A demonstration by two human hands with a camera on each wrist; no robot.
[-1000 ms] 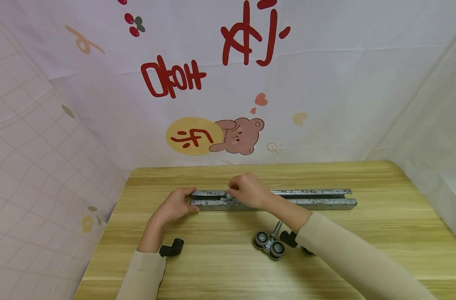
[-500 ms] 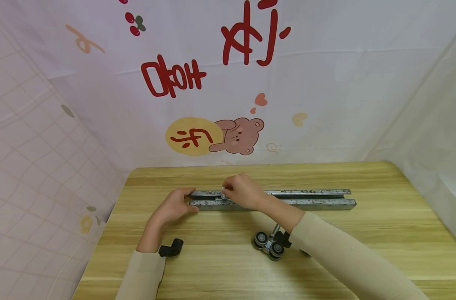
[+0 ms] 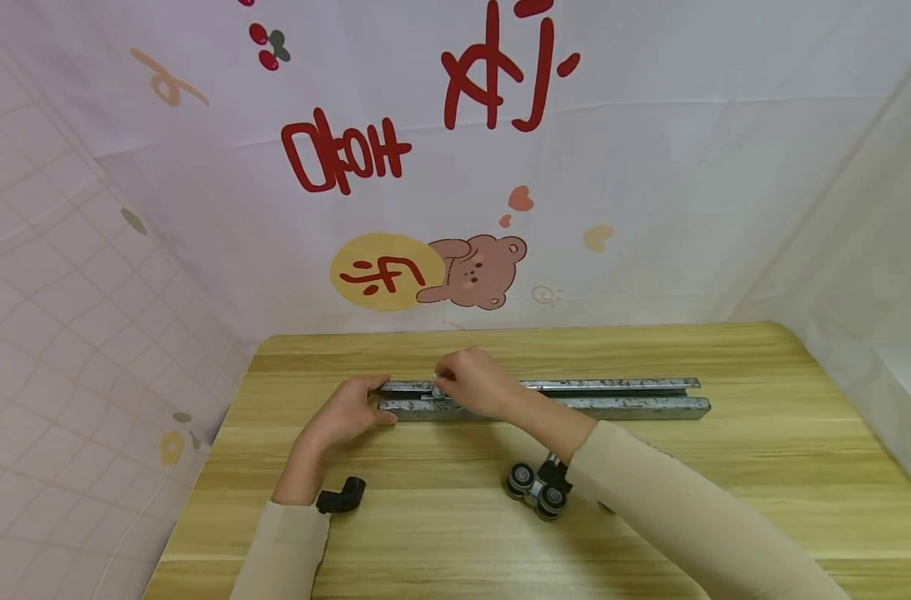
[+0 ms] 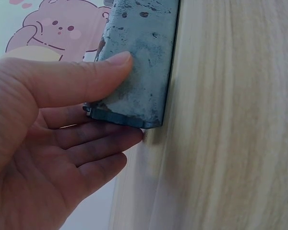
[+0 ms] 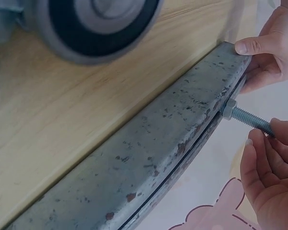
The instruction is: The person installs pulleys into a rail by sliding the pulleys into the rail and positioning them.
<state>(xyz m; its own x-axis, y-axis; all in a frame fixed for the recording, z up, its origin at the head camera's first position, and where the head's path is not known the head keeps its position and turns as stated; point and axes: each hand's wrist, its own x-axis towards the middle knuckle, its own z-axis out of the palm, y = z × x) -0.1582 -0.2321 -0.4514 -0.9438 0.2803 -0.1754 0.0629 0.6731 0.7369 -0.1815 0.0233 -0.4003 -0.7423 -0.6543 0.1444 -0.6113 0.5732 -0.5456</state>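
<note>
With the fingers of my right hand (image 3: 473, 383) I pinch the free end of a threaded bolt (image 5: 252, 120), whose nut (image 5: 228, 109) sits at the slot of the long metal rail (image 3: 620, 408), near my left hand (image 3: 347, 408). My left thumb and fingers grip that end of the rail, which lies across the wooden surface (image 3: 425, 533). Nearer me lie a wheeled trolley (image 3: 535, 490) and, beside my left sleeve (image 3: 282, 546), a black elbow piece (image 3: 342, 496).
</note>
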